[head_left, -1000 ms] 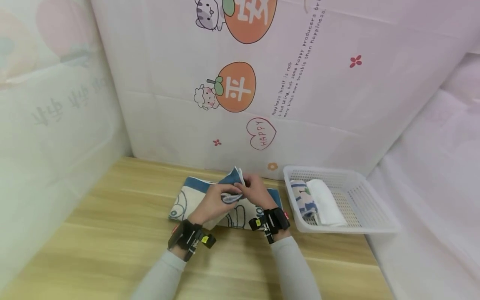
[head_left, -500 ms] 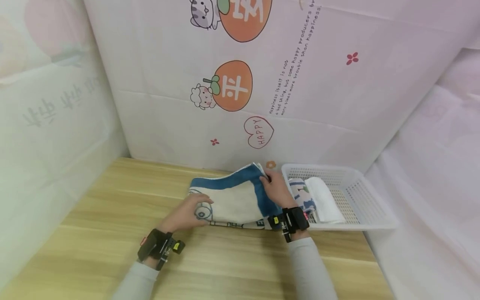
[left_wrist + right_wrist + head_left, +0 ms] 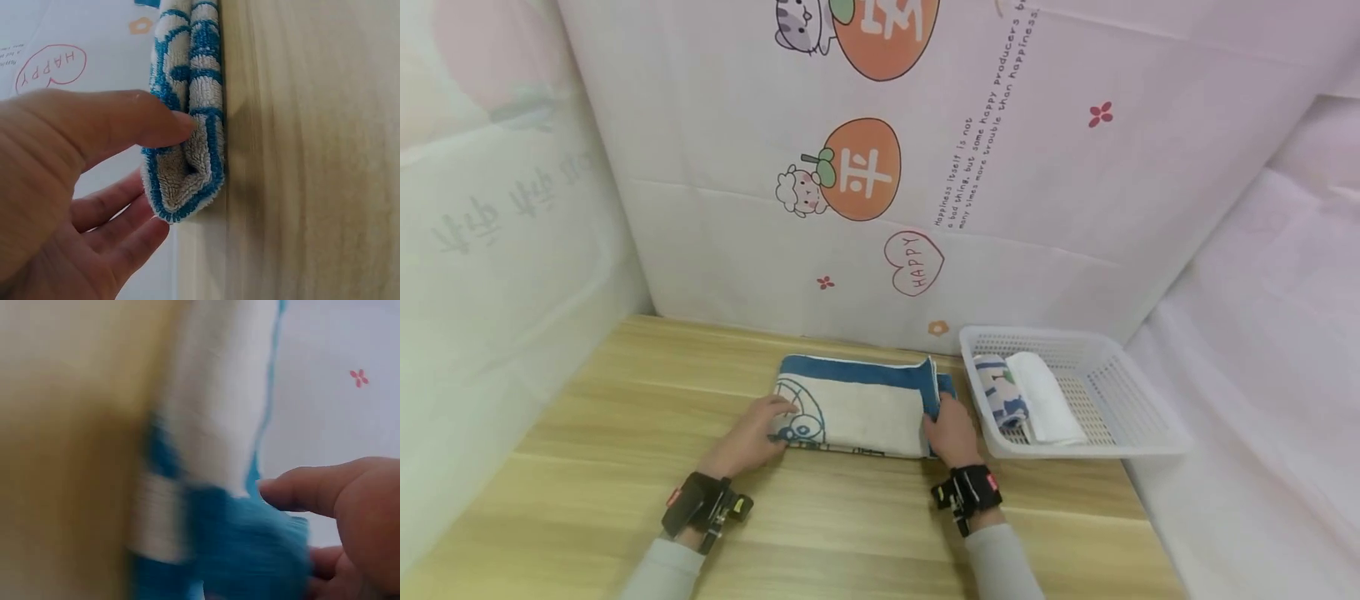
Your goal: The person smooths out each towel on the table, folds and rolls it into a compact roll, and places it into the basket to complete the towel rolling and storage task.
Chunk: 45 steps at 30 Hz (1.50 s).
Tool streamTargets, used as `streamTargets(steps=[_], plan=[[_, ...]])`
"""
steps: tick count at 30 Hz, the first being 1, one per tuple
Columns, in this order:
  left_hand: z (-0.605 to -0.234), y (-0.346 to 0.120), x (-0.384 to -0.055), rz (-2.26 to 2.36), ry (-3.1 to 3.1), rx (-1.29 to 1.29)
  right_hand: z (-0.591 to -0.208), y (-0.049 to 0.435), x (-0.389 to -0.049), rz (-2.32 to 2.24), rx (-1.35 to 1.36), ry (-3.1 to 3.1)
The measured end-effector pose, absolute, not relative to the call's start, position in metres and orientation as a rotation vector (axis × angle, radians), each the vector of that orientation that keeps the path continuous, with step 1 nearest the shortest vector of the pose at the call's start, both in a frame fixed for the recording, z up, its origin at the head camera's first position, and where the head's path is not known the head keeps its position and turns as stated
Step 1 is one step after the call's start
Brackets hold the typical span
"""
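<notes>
A cream towel with a blue border and a blue line drawing (image 3: 861, 412) lies folded on the table, its long side across. My left hand (image 3: 747, 435) is at the towel's left end. In the left wrist view, its thumb lies on the layered terry edge (image 3: 206, 94) and the fingers touch the end from the other side. My right hand (image 3: 952, 431) grips the blue-bordered right end between thumb and fingers. In the right wrist view, the blue border (image 3: 244, 544) is blurred and partly hides the fingertips. The upper right corner stands slightly raised.
A white plastic basket (image 3: 1142, 408) stands right of the towel. Inside, at its left side, lie a patterned rolled cloth (image 3: 1002, 392) and a white rolled cloth (image 3: 1045, 400). A printed white sheet (image 3: 760, 250) hangs behind the wooden table (image 3: 820, 533).
The upper layer has been spread out from a bunch between both hands and laid down flat. My left hand moved left to the towel's end; my right hand moved right, then lowered the right end.
</notes>
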<state>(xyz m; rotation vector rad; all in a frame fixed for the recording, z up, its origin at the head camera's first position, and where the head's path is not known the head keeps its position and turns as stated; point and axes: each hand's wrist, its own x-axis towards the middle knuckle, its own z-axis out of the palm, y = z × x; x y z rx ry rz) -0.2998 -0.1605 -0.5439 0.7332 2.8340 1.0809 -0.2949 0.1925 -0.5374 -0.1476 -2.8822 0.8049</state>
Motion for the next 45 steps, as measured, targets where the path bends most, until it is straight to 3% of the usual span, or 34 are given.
streamTargets(steps=[5,22,36,45], plan=[[-0.544,-0.164,-0.304,1.066,2.910,0.687,-0.556,0.191,-0.280,0.820,-0.153,-2.813],[-0.553,-0.157,-0.302,1.094,2.960,0.584,-0.546,0.208,-0.258,1.090,-0.266,-2.847],[-0.549,-0.152,-0.304,1.094,2.996,0.542,-0.553,0.218,-0.246,0.958,-0.312,-2.870],[-0.553,-0.145,-0.303,1.102,3.011,0.290,-0.541,0.215,-0.235,0.986,-0.276,-2.872]])
